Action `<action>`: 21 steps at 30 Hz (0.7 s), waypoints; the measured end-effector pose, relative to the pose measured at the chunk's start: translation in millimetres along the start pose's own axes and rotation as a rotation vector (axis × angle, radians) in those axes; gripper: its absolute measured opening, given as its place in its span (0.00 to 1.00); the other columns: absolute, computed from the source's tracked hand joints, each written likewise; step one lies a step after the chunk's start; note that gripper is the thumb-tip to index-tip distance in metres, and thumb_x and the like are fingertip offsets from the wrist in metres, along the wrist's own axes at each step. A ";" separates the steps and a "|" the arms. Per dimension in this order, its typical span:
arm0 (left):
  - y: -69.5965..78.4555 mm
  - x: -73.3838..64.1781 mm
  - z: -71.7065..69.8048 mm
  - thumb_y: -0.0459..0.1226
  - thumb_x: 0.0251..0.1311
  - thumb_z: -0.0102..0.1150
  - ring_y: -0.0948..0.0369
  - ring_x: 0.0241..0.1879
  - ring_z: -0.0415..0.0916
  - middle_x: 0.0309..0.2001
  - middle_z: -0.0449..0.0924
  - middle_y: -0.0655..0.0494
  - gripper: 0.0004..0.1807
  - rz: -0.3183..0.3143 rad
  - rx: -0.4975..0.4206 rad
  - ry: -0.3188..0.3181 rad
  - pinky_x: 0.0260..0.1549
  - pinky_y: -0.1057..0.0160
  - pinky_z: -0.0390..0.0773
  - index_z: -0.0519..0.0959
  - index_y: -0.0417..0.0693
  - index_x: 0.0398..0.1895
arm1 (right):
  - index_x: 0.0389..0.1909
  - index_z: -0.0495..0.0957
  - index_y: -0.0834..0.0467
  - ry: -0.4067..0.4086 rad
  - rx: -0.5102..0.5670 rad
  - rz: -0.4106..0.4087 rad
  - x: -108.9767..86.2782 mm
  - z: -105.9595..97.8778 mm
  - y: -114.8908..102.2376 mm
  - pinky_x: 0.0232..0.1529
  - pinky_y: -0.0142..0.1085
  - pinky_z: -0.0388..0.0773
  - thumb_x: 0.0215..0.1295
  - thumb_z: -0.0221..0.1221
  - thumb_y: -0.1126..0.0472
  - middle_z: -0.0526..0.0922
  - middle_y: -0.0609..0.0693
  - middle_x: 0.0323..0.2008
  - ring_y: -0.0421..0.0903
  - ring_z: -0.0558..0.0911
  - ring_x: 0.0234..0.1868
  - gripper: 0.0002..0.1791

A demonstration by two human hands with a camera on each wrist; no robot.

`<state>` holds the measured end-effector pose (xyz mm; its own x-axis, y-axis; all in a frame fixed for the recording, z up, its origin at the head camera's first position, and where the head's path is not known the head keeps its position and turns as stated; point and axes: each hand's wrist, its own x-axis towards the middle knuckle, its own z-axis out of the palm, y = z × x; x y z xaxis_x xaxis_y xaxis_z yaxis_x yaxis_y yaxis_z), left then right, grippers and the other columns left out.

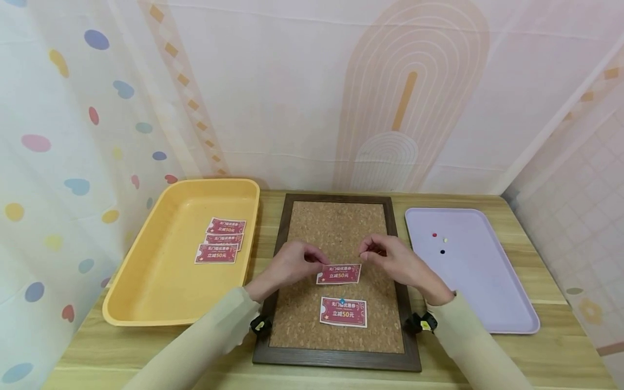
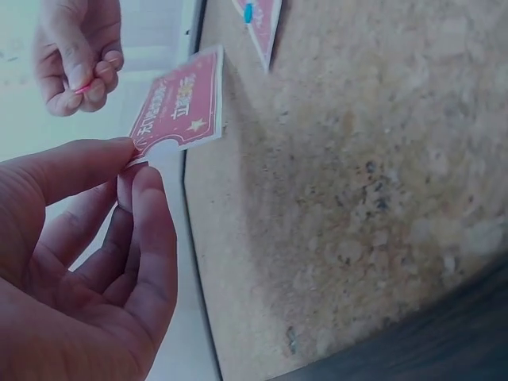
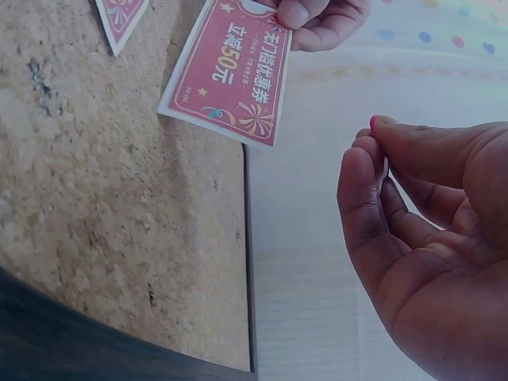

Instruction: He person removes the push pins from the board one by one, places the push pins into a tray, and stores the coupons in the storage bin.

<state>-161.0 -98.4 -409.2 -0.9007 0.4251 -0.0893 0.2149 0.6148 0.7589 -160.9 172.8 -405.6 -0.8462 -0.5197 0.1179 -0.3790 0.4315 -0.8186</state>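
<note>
A cork board (image 1: 336, 222) with a dark wooden frame lies between both hands. My left hand (image 1: 294, 262) pinches the left end of a red coupon (image 1: 341, 274) between thumb and fingertips. In the left wrist view the held coupon (image 2: 178, 107) stands tilted over the cork. Just right of that coupon, my right hand (image 1: 392, 260) pinches a tiny pinkish-red pushpin (image 3: 373, 121), its end peeking out at the fingertips. Lower on the board, another coupon (image 1: 343, 314) is fastened by a blue pushpin (image 1: 342, 301) at its top edge.
To the left stands a yellow tray (image 1: 146, 271), where three overlapping coupons (image 1: 216, 253) lie near its right wall. A lilac tray (image 1: 487, 292) on the right carries a red pushpin (image 1: 434, 235), a yellowish one (image 1: 445, 240) and a black one (image 1: 442, 252).
</note>
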 end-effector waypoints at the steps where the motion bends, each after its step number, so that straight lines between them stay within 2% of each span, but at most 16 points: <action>1: 1.2 -1.8 -1.6 0.33 0.62 0.67 0.63 0.32 0.76 0.37 0.87 0.61 0.05 -0.010 -0.002 0.007 0.32 0.63 0.76 0.91 0.51 0.37 | 0.41 0.81 0.60 0.006 -0.006 -0.002 -0.7 -0.7 0.1 0.39 0.36 0.76 0.75 0.60 0.65 0.83 0.53 0.37 0.45 0.77 0.37 0.03; 6: 3.1 -8.4 -8.8 0.35 0.64 0.67 0.62 0.36 0.79 0.39 0.86 0.61 0.05 -0.016 -0.015 0.041 0.36 0.61 0.79 0.91 0.53 0.37 | 0.41 0.81 0.60 0.033 -0.009 -0.008 -4.6 -4.1 -0.9 0.38 0.36 0.76 0.75 0.60 0.65 0.83 0.52 0.37 0.45 0.77 0.36 0.02; 14: 0.9 -18.9 -24.1 0.34 0.65 0.67 0.62 0.37 0.80 0.39 0.87 0.58 0.04 0.047 -0.052 0.081 0.37 0.61 0.81 0.90 0.49 0.38 | 0.41 0.81 0.59 0.064 -0.011 0.024 -14.6 -13.5 -3.4 0.34 0.33 0.73 0.75 0.61 0.63 0.82 0.53 0.37 0.44 0.75 0.33 0.03; 21: -0.8 -29.6 -43.0 0.33 0.66 0.66 0.56 0.36 0.77 0.40 0.85 0.55 0.05 0.009 -0.066 0.102 0.33 0.59 0.79 0.89 0.48 0.41 | 0.41 0.80 0.59 0.097 -0.044 0.047 -23.4 -22.9 -2.5 0.32 0.33 0.72 0.75 0.61 0.64 0.81 0.49 0.34 0.42 0.74 0.31 0.03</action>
<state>-150.7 -140.0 -379.4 -0.9333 0.3587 -0.0185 0.2011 0.5646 0.8005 -148.8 200.8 -393.5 -0.8947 -0.4256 0.1357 -0.3528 0.4869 -0.7990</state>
